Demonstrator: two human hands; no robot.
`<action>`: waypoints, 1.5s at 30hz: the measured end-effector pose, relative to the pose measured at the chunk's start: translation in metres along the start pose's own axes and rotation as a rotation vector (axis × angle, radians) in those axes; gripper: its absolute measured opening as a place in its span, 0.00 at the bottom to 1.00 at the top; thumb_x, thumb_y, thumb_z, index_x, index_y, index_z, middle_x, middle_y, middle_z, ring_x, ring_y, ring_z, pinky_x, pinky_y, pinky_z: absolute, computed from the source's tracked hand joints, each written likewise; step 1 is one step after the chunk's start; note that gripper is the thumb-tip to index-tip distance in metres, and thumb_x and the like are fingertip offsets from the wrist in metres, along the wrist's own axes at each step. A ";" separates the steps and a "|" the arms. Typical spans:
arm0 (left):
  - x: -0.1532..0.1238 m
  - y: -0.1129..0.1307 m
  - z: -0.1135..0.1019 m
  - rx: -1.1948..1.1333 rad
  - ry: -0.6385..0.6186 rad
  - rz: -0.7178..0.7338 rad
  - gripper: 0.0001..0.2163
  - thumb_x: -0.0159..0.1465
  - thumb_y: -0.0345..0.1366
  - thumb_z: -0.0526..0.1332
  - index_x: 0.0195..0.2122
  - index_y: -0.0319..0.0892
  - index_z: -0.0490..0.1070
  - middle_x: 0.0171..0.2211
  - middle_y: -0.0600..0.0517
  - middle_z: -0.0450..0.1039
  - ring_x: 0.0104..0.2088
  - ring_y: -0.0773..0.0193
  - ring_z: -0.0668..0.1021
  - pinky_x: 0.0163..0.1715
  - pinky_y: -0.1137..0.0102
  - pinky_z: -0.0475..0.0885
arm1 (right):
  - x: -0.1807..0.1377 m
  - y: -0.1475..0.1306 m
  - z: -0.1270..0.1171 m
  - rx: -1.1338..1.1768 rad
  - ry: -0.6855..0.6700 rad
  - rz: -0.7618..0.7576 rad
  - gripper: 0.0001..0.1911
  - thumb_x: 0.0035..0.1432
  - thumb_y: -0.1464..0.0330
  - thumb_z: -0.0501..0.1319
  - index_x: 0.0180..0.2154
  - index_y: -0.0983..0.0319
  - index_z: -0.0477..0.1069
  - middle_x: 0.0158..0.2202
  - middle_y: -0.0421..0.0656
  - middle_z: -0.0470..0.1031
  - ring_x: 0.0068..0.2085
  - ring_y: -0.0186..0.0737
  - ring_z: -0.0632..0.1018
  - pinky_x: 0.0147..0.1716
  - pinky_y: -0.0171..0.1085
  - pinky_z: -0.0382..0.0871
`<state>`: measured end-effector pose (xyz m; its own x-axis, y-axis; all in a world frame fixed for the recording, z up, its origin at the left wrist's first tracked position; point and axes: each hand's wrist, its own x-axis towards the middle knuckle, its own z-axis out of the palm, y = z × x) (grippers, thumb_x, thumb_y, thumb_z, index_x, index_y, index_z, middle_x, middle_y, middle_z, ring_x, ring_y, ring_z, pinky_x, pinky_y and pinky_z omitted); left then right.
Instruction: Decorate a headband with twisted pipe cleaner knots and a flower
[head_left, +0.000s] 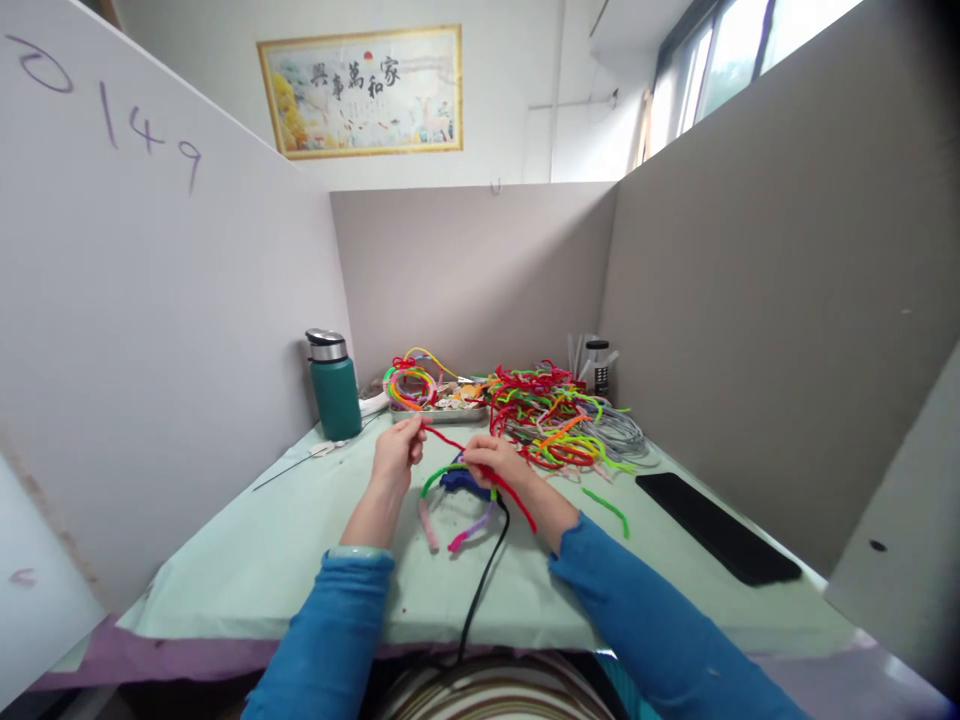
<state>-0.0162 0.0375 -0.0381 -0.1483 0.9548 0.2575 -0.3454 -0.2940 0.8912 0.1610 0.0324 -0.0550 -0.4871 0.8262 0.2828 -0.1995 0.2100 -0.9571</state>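
Note:
My left hand point(397, 452) is closed in a pinch on one end of a red pipe cleaner point(480, 470). My right hand point(491, 460) is closed on the same red pipe cleaner further along, and the rest of it trails down past my right wrist. Under my hands lie a blue object point(461, 483) with a black cable point(484, 575), a green pipe cleaner point(435, 477), a pink pipe cleaner point(428, 525) and a purple pipe cleaner point(472, 528). Both sleeves are blue.
A heap of coloured pipe cleaners point(555, 415) lies at the back right, beside a tray point(439, 410) with coloured rings. A green flask point(334, 385) stands back left. A black phone point(716, 527) lies right. Partition walls enclose the pale green table point(262, 550).

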 end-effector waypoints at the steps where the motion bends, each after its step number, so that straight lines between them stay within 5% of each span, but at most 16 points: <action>1: 0.000 0.001 -0.001 -0.034 0.007 -0.002 0.18 0.47 0.44 0.68 0.31 0.34 0.72 0.17 0.59 0.62 0.12 0.79 0.57 0.11 0.78 0.47 | 0.000 0.001 0.001 0.001 -0.053 0.002 0.09 0.45 0.66 0.62 0.22 0.62 0.64 0.14 0.33 0.63 0.14 0.27 0.61 0.13 0.30 0.50; 10: 0.000 0.004 -0.002 -0.086 -0.123 -0.126 0.16 0.46 0.40 0.70 0.30 0.35 0.71 0.19 0.59 0.64 0.12 0.81 0.57 0.12 0.79 0.48 | -0.003 -0.002 -0.010 0.066 -0.029 0.060 0.10 0.47 0.66 0.62 0.23 0.62 0.62 0.15 0.33 0.62 0.15 0.27 0.62 0.14 0.29 0.50; 14: -0.006 0.001 0.004 0.097 -0.204 -0.092 0.15 0.48 0.42 0.69 0.29 0.36 0.71 0.21 0.56 0.67 0.13 0.79 0.60 0.13 0.77 0.51 | -0.006 -0.002 -0.008 0.075 -0.083 0.049 0.13 0.50 0.60 0.62 0.26 0.62 0.64 0.19 0.35 0.65 0.17 0.27 0.63 0.15 0.30 0.53; 18: -0.013 -0.002 0.012 0.329 -0.293 -0.084 0.14 0.50 0.44 0.66 0.29 0.36 0.72 0.21 0.54 0.69 0.14 0.76 0.63 0.13 0.76 0.53 | -0.005 0.000 -0.006 0.044 0.002 0.006 0.14 0.49 0.59 0.63 0.26 0.63 0.64 0.19 0.34 0.63 0.16 0.25 0.59 0.14 0.30 0.48; 28: -0.012 -0.007 0.018 0.476 -0.184 -0.007 0.12 0.50 0.43 0.62 0.25 0.38 0.66 0.20 0.54 0.70 0.12 0.75 0.63 0.11 0.76 0.54 | -0.003 -0.007 -0.009 0.027 0.199 0.009 0.12 0.44 0.64 0.64 0.21 0.62 0.62 0.14 0.31 0.55 0.15 0.24 0.52 0.14 0.31 0.39; 33: -0.015 -0.001 0.019 0.229 -0.255 -0.040 0.14 0.49 0.45 0.64 0.24 0.38 0.65 0.20 0.55 0.69 0.13 0.76 0.63 0.13 0.77 0.55 | -0.005 -0.010 -0.010 0.116 0.089 0.018 0.12 0.44 0.65 0.64 0.21 0.62 0.61 0.14 0.31 0.54 0.15 0.24 0.51 0.14 0.32 0.39; 38: -0.016 -0.001 0.018 0.380 -0.258 -0.006 0.13 0.50 0.43 0.65 0.26 0.38 0.67 0.22 0.52 0.72 0.13 0.74 0.64 0.13 0.76 0.55 | -0.004 -0.011 -0.016 0.151 0.055 0.081 0.15 0.46 0.65 0.63 0.19 0.61 0.57 0.13 0.31 0.52 0.14 0.24 0.50 0.14 0.32 0.39; 42: -0.016 -0.005 0.019 0.605 -0.272 0.096 0.09 0.51 0.41 0.64 0.27 0.39 0.71 0.19 0.55 0.69 0.15 0.72 0.65 0.15 0.75 0.58 | -0.003 -0.011 -0.022 0.177 0.034 0.126 0.16 0.46 0.65 0.63 0.19 0.61 0.57 0.13 0.31 0.52 0.14 0.23 0.49 0.13 0.32 0.38; 45: -0.014 -0.009 0.019 0.843 -0.259 0.368 0.05 0.53 0.36 0.63 0.26 0.41 0.74 0.25 0.52 0.71 0.20 0.71 0.67 0.23 0.73 0.63 | -0.002 -0.010 -0.025 0.190 0.044 0.130 0.15 0.46 0.65 0.63 0.20 0.61 0.58 0.13 0.31 0.53 0.13 0.23 0.49 0.13 0.32 0.37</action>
<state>0.0063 0.0274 -0.0431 0.1304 0.8183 0.5599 0.4781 -0.5466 0.6875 0.1853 0.0421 -0.0472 -0.4823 0.8629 0.1510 -0.2958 0.0018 -0.9553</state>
